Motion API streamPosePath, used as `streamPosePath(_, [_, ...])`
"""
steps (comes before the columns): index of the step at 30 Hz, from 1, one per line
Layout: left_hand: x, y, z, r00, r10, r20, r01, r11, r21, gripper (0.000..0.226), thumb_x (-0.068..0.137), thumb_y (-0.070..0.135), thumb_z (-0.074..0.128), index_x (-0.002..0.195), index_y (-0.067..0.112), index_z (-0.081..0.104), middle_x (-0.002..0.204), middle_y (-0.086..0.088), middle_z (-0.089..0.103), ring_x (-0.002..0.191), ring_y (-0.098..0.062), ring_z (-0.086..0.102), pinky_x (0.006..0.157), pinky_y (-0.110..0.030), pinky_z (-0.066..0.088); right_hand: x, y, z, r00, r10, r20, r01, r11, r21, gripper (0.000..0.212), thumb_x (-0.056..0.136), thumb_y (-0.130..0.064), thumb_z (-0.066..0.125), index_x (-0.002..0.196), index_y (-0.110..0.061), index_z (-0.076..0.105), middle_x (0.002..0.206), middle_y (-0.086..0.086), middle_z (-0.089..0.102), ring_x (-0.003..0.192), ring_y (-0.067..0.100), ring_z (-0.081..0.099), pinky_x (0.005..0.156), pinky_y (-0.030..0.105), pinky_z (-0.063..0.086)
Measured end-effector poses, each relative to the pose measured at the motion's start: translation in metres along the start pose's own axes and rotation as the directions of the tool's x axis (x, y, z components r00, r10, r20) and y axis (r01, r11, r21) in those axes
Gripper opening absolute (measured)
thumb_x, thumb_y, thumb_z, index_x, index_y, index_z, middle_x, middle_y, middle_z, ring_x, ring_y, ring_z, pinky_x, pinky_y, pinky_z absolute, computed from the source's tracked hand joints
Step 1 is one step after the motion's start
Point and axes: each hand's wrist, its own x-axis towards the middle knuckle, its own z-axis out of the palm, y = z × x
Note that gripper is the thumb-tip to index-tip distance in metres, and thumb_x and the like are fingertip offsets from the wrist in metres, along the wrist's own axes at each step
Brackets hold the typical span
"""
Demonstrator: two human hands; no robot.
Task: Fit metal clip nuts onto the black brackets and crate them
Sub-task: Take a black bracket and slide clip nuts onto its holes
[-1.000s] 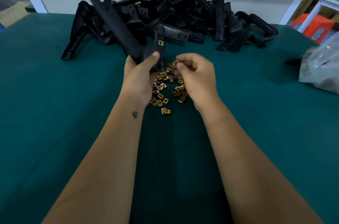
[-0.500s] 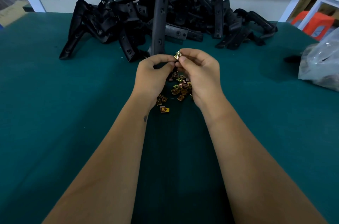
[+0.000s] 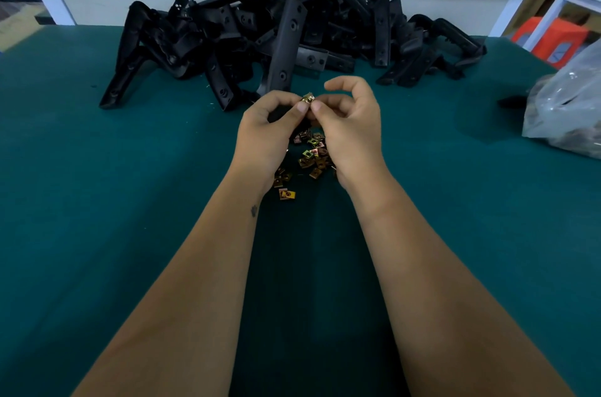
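My left hand (image 3: 263, 133) grips the near end of a long black bracket (image 3: 287, 48), which points away from me over the green table. My right hand (image 3: 349, 130) pinches a brass-coloured clip nut (image 3: 308, 99) between thumb and forefinger at that end of the bracket. My left thumb touches the nut too. Under both hands lies a loose heap of clip nuts (image 3: 311, 153), with one nut (image 3: 287, 194) lying apart nearest to me. How far the nut sits on the bracket is hidden by my fingers.
A big pile of black brackets (image 3: 383, 29) fills the back of the green table (image 3: 113, 201) against a white wall. A clear plastic bag (image 3: 567, 103) lies at the right edge. An orange stool (image 3: 549, 38) stands beyond the table. No crate is in view.
My left hand swung the bracket from leaning left to pointing straight away. My right hand lifted a nut from the heap to the bracket's near end, and its outer fingers have spread.
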Motion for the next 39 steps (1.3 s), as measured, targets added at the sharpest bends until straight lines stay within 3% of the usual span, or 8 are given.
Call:
streamPosePath(8, [0.001, 0.001, 0.005, 0.999, -0.029, -0.019, 0.03, 0.999, 0.036, 0.017, 0.097, 0.012, 0.059, 0.085, 0.022, 0.065, 0.084, 0.009, 0.063, 0.08, -0.002, 0.056, 0.075, -0.018, 0.047, -0.003, -0.002, 0.005, 0.994, -0.098, -0.05, 0.092, 0.99, -0.104, 0.033, 0.09, 0.005, 0.055, 0.085, -0.025, 0.04, 0.085, 0.004, 0.06, 0.076, 0.01, 0.058, 0.058, 0.009, 0.046])
streamPosePath(11, [0.001, 0.001, 0.005, 0.998, -0.054, -0.02, 0.054, 0.998, 0.029, 0.017, 0.097, 0.012, 0.058, 0.085, 0.02, 0.066, 0.085, 0.008, 0.063, 0.08, -0.004, 0.055, 0.078, -0.023, 0.048, -0.005, 0.0, 0.006, 0.983, -0.178, -0.036, 0.168, 0.968, -0.187, 0.028, 0.089, 0.003, 0.058, 0.09, -0.023, 0.046, 0.085, -0.002, 0.06, 0.076, 0.002, 0.056, 0.063, 0.009, 0.046])
streamPosePath(15, [0.0, 0.004, 0.002, 0.988, -0.154, 0.021, 0.155, 0.984, -0.09, 0.019, 0.098, 0.01, 0.054, 0.087, 0.016, 0.068, 0.091, -0.006, 0.065, 0.09, -0.02, 0.058, 0.088, -0.039, 0.047, -0.005, 0.002, 0.004, 0.971, -0.234, 0.052, 0.238, 0.918, -0.318, 0.025, 0.086, 0.001, 0.061, 0.104, -0.017, 0.064, 0.091, -0.003, 0.062, 0.077, 0.001, 0.055, 0.072, 0.011, 0.045])
streamPosePath(26, [-0.001, 0.009, -0.001, 0.971, -0.239, 0.026, 0.24, 0.954, -0.18, 0.017, 0.095, 0.004, 0.051, 0.085, 0.007, 0.064, 0.087, -0.008, 0.063, 0.09, -0.023, 0.058, 0.089, -0.038, 0.044, 0.0, 0.002, -0.007, 0.963, -0.172, 0.205, 0.231, 0.923, -0.309, 0.026, 0.085, -0.003, 0.069, 0.105, -0.02, 0.071, 0.092, -0.002, 0.063, 0.076, -0.001, 0.057, 0.07, 0.011, 0.045])
streamPosePath(29, [0.0, 0.009, 0.0, 0.968, -0.25, 0.015, 0.248, 0.947, -0.204, 0.019, 0.095, 0.004, 0.051, 0.081, 0.009, 0.064, 0.083, -0.005, 0.063, 0.085, -0.02, 0.059, 0.084, -0.035, 0.046, -0.001, 0.004, -0.007, 0.962, -0.227, 0.153, 0.265, 0.91, -0.318, 0.02, 0.082, -0.005, 0.072, 0.096, -0.02, 0.07, 0.087, -0.002, 0.066, 0.072, 0.0, 0.058, 0.066, 0.011, 0.046])
streamPosePath(34, [-0.001, 0.01, 0.002, 0.974, -0.225, 0.025, 0.227, 0.966, -0.128, 0.021, 0.096, 0.006, 0.052, 0.079, 0.011, 0.063, 0.083, -0.004, 0.062, 0.09, -0.022, 0.055, 0.087, -0.037, 0.041, -0.001, 0.01, -0.006, 0.924, -0.369, 0.1, 0.376, 0.826, -0.42, 0.004, 0.083, -0.009, 0.069, 0.085, -0.011, 0.071, 0.082, -0.003, 0.064, 0.074, 0.005, 0.059, 0.068, 0.018, 0.049])
streamPosePath(39, [-0.003, 0.013, 0.003, 0.981, -0.18, 0.079, 0.185, 0.981, -0.063, 0.022, 0.098, 0.008, 0.052, 0.08, 0.011, 0.063, 0.09, -0.01, 0.061, 0.091, -0.02, 0.056, 0.087, -0.035, 0.042, 0.0, 0.009, -0.009, 0.925, -0.371, 0.084, 0.372, 0.836, -0.403, 0.005, 0.084, -0.011, 0.068, 0.085, -0.013, 0.072, 0.082, -0.004, 0.064, 0.076, 0.007, 0.06, 0.07, 0.024, 0.051])
